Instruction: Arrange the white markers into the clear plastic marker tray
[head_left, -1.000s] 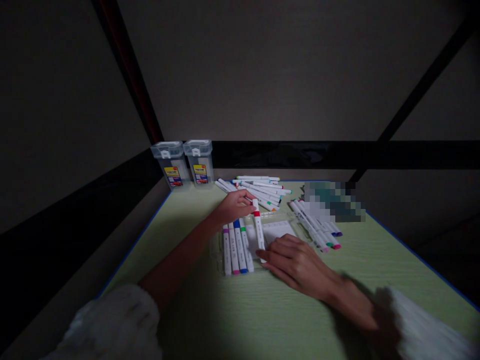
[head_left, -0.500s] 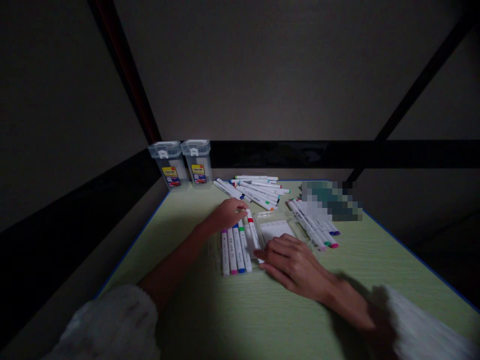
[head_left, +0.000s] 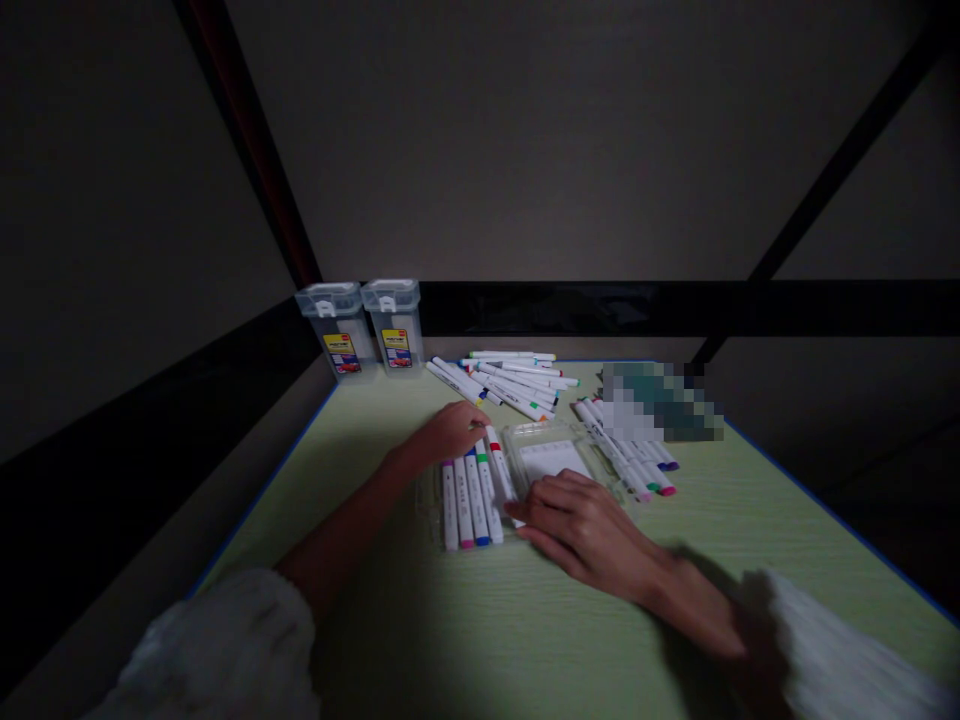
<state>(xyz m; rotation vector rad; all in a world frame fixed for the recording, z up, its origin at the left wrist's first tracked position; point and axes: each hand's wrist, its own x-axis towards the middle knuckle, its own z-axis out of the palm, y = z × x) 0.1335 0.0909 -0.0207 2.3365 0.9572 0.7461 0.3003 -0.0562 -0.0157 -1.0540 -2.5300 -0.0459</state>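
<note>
While the left hand (head_left: 450, 430) seemingly pinches the red-banded marker (head_left: 501, 470), the right hand (head_left: 581, 525) rests flat, grip loose, on the clear tray (head_left: 555, 440).

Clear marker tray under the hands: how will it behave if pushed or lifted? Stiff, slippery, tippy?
The clear tray looks thin-walled, so probably light and somewhat flexible. It lies flat on the smooth green table, so it likely slides easily. The markers in the tray fill only its left side, so lifting may tilt it that way.
</note>
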